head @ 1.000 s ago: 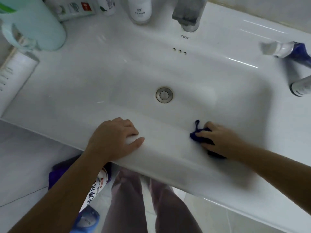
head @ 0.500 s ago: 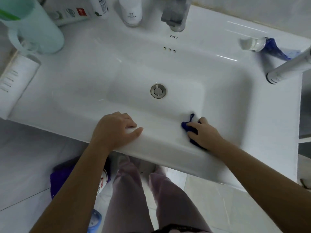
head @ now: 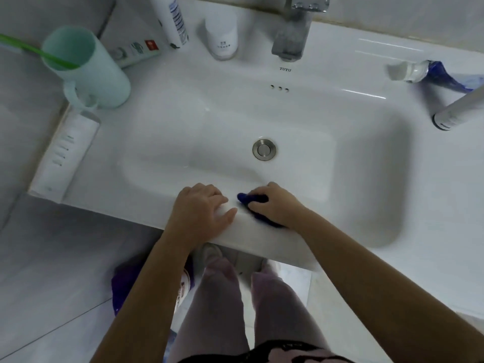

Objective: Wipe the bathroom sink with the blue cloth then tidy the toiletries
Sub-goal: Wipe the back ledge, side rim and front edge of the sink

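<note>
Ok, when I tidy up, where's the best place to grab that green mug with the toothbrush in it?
Probably take the mug by its handle, which loops out toward you on the near side. Come from the front with the left hand, staying low, since the toothbrush leans out over the rim to the left.

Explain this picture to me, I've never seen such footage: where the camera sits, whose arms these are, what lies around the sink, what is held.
No machine here: a person wears a camera on the head, looking down at their own arms. The right hand grips a blue cloth against the front edge of the sink. The left hand rests on the front rim, holding nothing. Around the basin: a mint-green mug with a green toothbrush, a white bottle beside the faucet, a toothpaste tube lying at right.
</note>
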Demonstrator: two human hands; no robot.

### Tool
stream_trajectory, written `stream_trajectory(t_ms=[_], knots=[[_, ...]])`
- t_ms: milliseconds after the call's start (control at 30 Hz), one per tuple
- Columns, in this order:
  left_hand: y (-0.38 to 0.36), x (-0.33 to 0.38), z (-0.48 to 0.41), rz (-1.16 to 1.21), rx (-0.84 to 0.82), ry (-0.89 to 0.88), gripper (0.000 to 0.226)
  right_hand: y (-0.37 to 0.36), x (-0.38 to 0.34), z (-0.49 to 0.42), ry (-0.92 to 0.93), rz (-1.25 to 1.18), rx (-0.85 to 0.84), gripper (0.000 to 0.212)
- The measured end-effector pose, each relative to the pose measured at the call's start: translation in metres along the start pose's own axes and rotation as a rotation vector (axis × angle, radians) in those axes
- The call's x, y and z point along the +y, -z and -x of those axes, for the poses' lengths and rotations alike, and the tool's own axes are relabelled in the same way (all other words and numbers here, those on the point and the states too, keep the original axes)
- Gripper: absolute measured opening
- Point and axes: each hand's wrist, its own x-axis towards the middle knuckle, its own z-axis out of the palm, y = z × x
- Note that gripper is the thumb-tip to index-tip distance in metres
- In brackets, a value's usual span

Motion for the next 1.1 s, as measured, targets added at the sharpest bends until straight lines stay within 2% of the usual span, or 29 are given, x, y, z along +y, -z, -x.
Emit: stream_trajectory(t_ms=[67,133,233,267,333,400,467,533,600,667,733,833,967,1033,1100], knots=[[0.007,-0.019,0.008,-0.021,0.031,0.024,0.048,0.009,-0.002,0.009,0.058,-0.052,-0.057,0.029],[0.014,-0.042,0.016,-0.033,0.041,0.063,0.048,0.020,0.023,0.019,0.001,0.031,-0.071,0.027],[0.020,-0.076,0.022,-0.030,0.081,0.122,0.050,0.022,0.044,0.011,-0.227,0.139,0.101,0.034],[0.020,-0.086,0.022,-0.022,0.084,0.125,0.051,0.013,0.037,-0.003,-0.247,0.149,0.147,0.037],[0.019,-0.099,0.023,-0.005,0.107,0.122,0.051,-0.011,0.005,-0.036,-0.158,0.127,0.139,0.040],[0.017,-0.104,0.025,-0.003,0.160,0.102,0.049,-0.032,-0.043,-0.059,-0.014,0.033,0.055,0.037],[0.019,-0.106,0.024,-0.001,0.197,0.070,0.047,-0.036,-0.080,-0.059,0.102,-0.064,-0.049,0.033],[0.024,-0.113,0.023,-0.020,0.223,0.056,0.045,-0.031,-0.086,-0.051,0.160,-0.114,-0.093,0.028],[0.031,-0.125,0.022,-0.040,0.245,0.058,0.044,-0.025,-0.064,-0.045,0.109,-0.049,-0.084,0.027],[0.037,-0.139,0.025,-0.064,0.259,0.072,0.044,-0.023,-0.042,-0.051,-0.023,0.069,0.014,0.034],[0.040,-0.153,0.032,-0.060,0.264,0.095,0.046,-0.030,-0.049,-0.072,-0.094,0.133,0.083,0.043],[0.040,-0.165,0.042,-0.043,0.264,0.092,0.049,-0.061,-0.105,-0.107,0.042,0.054,0.022,0.047],[0.039,-0.168,0.044,-0.024,0.237,0.107,0.051,-0.068,-0.154,-0.101,0.212,-0.097,-0.124,0.034],[0.039,-0.169,0.044,-0.028,0.235,0.114,0.050,-0.056,-0.133,-0.091,0.191,-0.035,-0.150,0.030],[0.039,-0.168,0.043,-0.026,0.246,0.099,0.049,-0.045,-0.104,-0.090,0.069,0.083,-0.063,0.034]])
